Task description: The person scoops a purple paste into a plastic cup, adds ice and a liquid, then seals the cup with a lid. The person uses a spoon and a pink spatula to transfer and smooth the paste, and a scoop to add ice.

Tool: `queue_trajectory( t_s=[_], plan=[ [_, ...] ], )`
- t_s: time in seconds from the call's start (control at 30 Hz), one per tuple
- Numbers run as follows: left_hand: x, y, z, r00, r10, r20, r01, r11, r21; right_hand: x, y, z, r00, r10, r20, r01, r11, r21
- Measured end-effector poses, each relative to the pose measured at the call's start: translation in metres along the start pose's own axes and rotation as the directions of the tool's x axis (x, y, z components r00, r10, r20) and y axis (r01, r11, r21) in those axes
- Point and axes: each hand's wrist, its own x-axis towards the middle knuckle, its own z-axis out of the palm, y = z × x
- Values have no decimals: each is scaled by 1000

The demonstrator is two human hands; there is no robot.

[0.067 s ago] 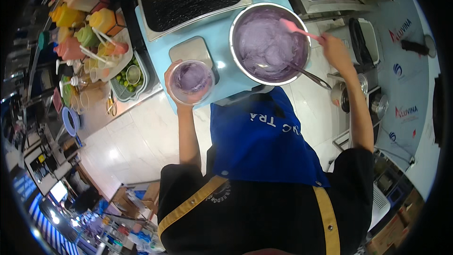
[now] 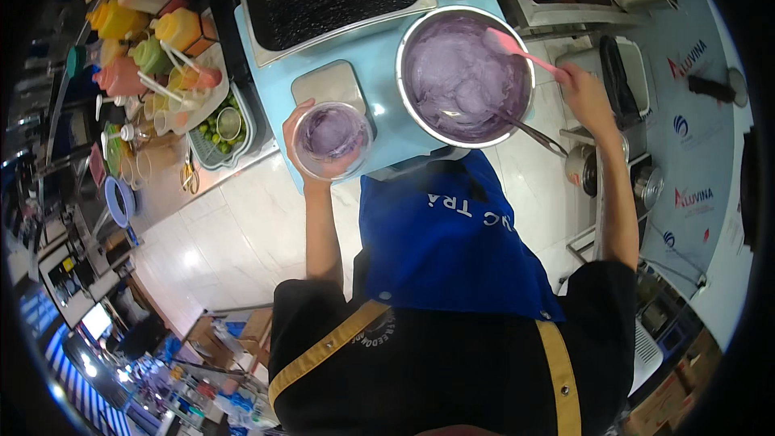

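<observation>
Well, purple mash (image 2: 327, 131) already coats the bottom and inner sides of the clear cup (image 2: 356, 165), but plenty more purple mash lies in the big metal bowl (image 2: 400, 73) — so, by my reading, the filling is underway, with most of the mix not yet moved across. Over on the left, the left hand (image 2: 294, 148) is curled round the cup's outer side, mouth facing up, just beside a flat metal-topped box (image 2: 327, 85) on the pale blue table (image 2: 381, 109); whether the cup is resting or held up, I cannot tell. And on the right, the right hand (image 2: 585, 98) has its fingers closed about the handle of a pink spatula (image 2: 525, 53) — its blade sits over the bowl's far right part, load unclear. Nearer the body, a dark-handled spoon (image 2: 530, 132) leans across the bowl's rim, gripped by neither hand.
</observation>
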Motion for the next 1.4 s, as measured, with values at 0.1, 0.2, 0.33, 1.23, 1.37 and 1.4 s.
queue_trajectory(
  t_s=[0.1,0.2,0.33,1.23,1.37,1.4],
  plan=[
    [21,35,4,995,101,-23,-104,981,-164,-38,-12,-44,996,3,89,-44,888,458],
    [16,19,6,990,127,59,-123,991,-58,-59,-64,-70,976,-37,214,-120,729,674],
    [-12,-28,14,999,44,8,-43,997,-62,-61,-144,-80,929,-321,186,160,799,580],
    [50,54,24,843,488,227,-508,861,33,-47,-194,35,778,-501,379,337,842,422],
    [64,65,26,797,541,267,-576,814,69,-52,-184,39,837,-421,350,96,742,663],
    [70,74,28,777,555,298,-603,791,99,-55,-179,45,852,-412,322,62,692,719]
  ],
)
